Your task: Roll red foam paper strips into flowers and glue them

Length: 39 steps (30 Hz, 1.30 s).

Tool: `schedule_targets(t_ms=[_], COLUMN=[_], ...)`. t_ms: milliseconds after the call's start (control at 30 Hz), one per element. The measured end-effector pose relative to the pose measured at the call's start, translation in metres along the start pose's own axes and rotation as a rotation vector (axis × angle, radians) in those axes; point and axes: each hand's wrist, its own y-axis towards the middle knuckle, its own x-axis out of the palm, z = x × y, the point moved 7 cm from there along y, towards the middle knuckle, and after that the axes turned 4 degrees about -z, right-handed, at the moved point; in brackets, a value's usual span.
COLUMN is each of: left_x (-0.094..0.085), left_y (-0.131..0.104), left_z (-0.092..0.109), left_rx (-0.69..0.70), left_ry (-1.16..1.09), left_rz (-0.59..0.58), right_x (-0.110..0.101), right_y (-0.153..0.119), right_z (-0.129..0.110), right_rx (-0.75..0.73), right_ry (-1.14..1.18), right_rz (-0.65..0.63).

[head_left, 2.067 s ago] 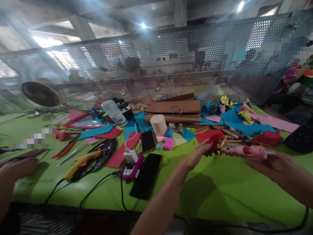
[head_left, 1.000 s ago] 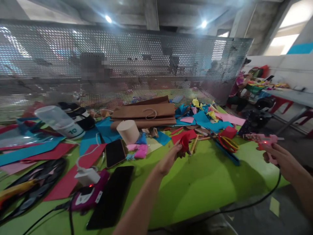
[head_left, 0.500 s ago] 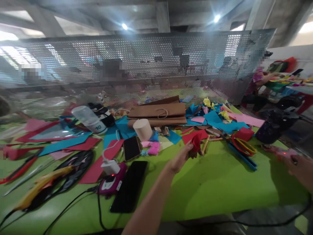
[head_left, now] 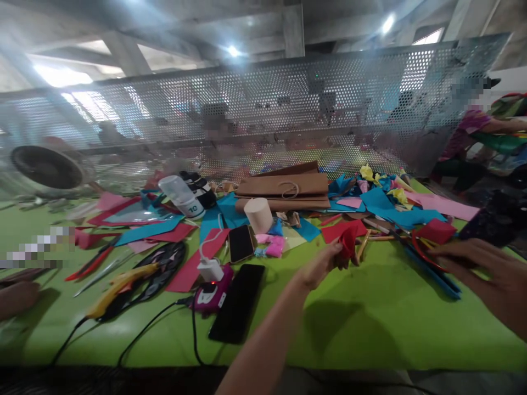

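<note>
My left hand (head_left: 319,267) is closed on a rolled piece of red paper (head_left: 348,242), held above the green table. A flat red sheet and a thin tan stick (head_left: 363,245) lie just behind it. At the right, my right hand (head_left: 488,274) has its fingers stretched out with a gap under the thumb. Its fingertips are over the red-handled scissors (head_left: 424,252); whether they touch cannot be made out. A long blue tool (head_left: 436,274) lies beside the scissors. The pink tool with a red light is out of sight.
Phones (head_left: 237,303), a purple power adapter (head_left: 212,291), a yellow glue gun (head_left: 123,282) and cables lie left. Behind stand a white roll (head_left: 258,215), brown folded paper (head_left: 284,189) and a bottle (head_left: 181,196). Another person's hand (head_left: 18,300) rests far left.
My right hand has let go of the pink tool and moved left over the scissors. The left hand keeps the red paper. The view has turned left.
</note>
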Motion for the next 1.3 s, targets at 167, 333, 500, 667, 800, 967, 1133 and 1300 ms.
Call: schedule_targets(t_ms=[167,333,500,667,800,967,1133,1300], left_x=[-0.003,-0.003,-0.003,-0.006,-0.009,-0.01,-0.007,-0.004], left_y=[0.001,0.004,0.005,0.004,0.005,0.005,0.004,0.003], left_z=[-0.006,-0.007,-0.01,-0.014,-0.019,-0.023,-0.022,-0.02], left_rx=[-0.031,-0.016,-0.026,-0.03,-0.046,-0.067,-0.088,-0.112], left_ry=[-0.022,-0.063,-0.079,-0.082,-0.093,-0.114,-0.136,-0.166], left_rz=[0.02,0.016,0.002,0.025,0.04,0.023,-0.013,-0.019], right_x=[0.056,0.086,0.094,0.095,0.094,0.094,0.09,0.088], right_y=[0.047,0.061,0.065,0.066,0.066,0.063,0.061,0.061], right_z=[-0.089,-0.1,-0.097,-0.103,-0.104,-0.103,-0.107,-0.112], right_rx=[-0.193,-0.259,-0.293,-0.382,-0.44,-0.508,-0.561,-0.608], right_ry=[0.182,0.177,0.16,0.118,0.066,0.03,-0.026,-0.055], right_rz=[-0.213,-0.263,-0.259,-0.287,-0.292,-0.272,-0.283,-0.315])
